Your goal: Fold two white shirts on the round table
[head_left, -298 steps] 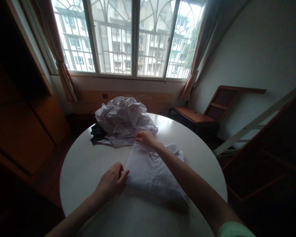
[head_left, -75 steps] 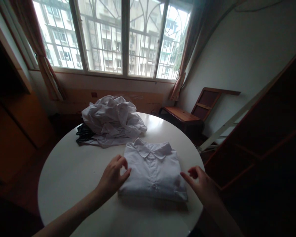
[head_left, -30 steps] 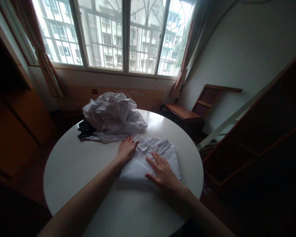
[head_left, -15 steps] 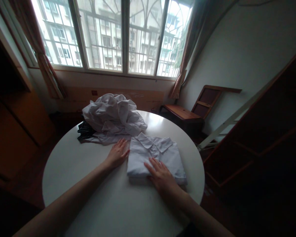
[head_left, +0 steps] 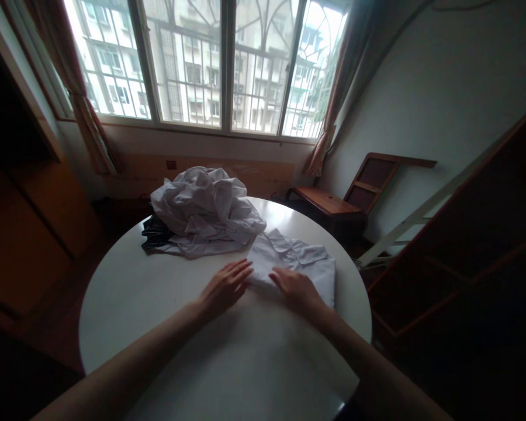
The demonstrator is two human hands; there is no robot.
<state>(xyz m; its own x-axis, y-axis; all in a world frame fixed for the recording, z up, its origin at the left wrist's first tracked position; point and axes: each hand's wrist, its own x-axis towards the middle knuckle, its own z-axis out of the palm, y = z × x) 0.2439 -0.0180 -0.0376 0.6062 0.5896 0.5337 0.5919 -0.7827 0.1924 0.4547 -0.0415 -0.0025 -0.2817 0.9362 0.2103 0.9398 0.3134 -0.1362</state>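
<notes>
Near to far. My left hand [head_left: 225,287] lies flat on the bench [head_left: 179,351], just left of the folded shirt [head_left: 309,266]. Its fingers [head_left: 242,270] are stretched out and hold nothing, with the tips touching the shirt's near left corner. My right hand [head_left: 296,290] rests palm down on the shirt's near edge, its fingers likewise open and flat, gripping nothing. The shirt, flat on the bench, lies straight ahead of the right hand and to the right of the left, so I read the right as the nearer. Its long axis runs away from me, with the collar [head_left: 284,244] at the far end. Beyond and left of the shirt, touching its collar end, sits a crumpled heap of white clothes [head_left: 206,207]. A dark garment [head_left: 154,235] shows under the heap's side away from the shirt.
</notes>
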